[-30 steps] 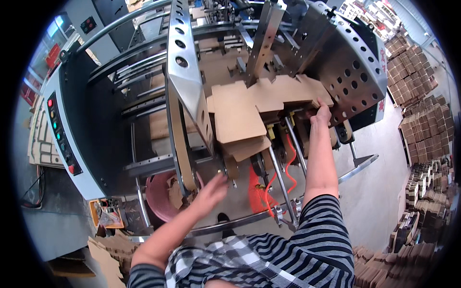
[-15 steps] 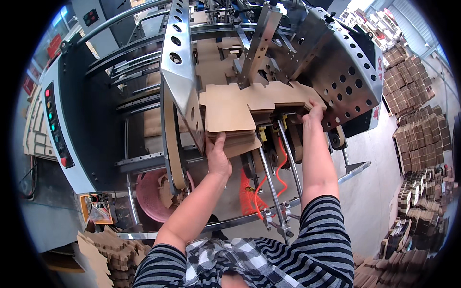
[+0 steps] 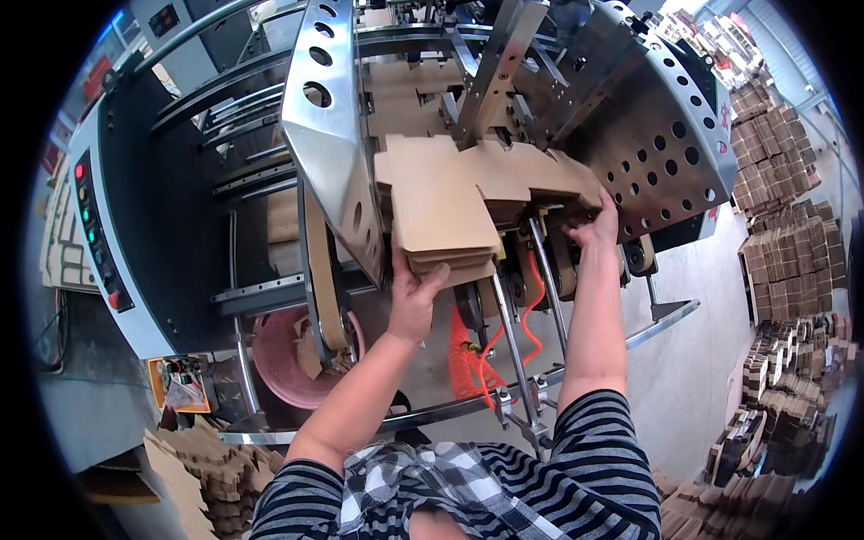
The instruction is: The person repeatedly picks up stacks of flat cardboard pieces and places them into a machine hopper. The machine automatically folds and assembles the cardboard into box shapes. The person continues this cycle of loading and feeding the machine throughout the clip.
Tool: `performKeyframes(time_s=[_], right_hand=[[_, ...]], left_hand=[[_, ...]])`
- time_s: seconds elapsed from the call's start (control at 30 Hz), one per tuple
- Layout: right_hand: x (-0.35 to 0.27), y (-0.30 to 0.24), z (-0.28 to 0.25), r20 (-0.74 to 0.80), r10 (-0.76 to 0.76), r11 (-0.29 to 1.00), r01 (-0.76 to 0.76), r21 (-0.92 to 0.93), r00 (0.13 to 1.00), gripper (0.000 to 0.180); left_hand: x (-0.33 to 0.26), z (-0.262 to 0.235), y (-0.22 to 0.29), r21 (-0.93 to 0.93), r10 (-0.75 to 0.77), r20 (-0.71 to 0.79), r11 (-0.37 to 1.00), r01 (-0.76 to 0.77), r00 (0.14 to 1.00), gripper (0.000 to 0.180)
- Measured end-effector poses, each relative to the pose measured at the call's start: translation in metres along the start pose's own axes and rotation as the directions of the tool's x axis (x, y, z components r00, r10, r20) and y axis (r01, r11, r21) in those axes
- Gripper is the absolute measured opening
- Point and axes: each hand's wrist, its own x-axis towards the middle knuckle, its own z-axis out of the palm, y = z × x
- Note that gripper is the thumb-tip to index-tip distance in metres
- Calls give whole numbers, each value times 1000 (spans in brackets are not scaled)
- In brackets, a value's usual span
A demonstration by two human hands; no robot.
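A stack of brown die-cut cardboard blanks (image 3: pixel 441 198) sits in the feed of a machine, between its metal side plates. My left hand (image 3: pixel 414 297) cups the near left corner of the stack, thumb along the front edges and a finger up the left side. At the right end, my right hand (image 3: pixel 598 225) has a finger along the outer edge and its thumb tucked lower, by the underside. Some fingertips are hidden by the cardboard. The front layers are slightly fanned, not flush. An upright metal bar (image 3: pixel 499 76) stands just behind the stack.
Perforated metal plates (image 3: pixel 324 135) flank the feed. A button panel (image 3: pixel 94 234) is at the left. Below are a pink basket (image 3: pixel 292 360), orange coiled hose (image 3: pixel 463 360) and metal rods (image 3: pixel 513 351). Bundled cardboard stacks (image 3: pixel 783 180) stand at the right.
The stack's near left part has shifted slightly right and nearer. My left thumb has spread away from its fingers along the front edges. My right hand has slid slightly outward and down along the end.
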Motion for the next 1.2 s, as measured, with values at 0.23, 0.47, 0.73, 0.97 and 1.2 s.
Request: performKeyframes(time_s=[0.23,0.47,0.73,0.97,1.2], right_hand=[[33,-7,-6,11,-327,944,325,57,945,32],[-57,6,-10,-19,-18,923,9,-386,1000,40],[-204,103,32,384,467,50,410,-911,797,37],[-172,168,17,829,-26,-291,789,-541,558,30],[-152,199,30,771,51,-444,706,-552,635,28]], left_hand=[[2,-16,-31,319,130,-38,941,-112,991,78],[4,-31,-25,595,128,29,795,-120,991,88],[-52,-40,-11,431,-109,-80,892,133,991,86],[-51,-52,-1,387,-159,-7,910,149,987,76],[-78,-82,1,415,-214,-70,882,223,974,63]])
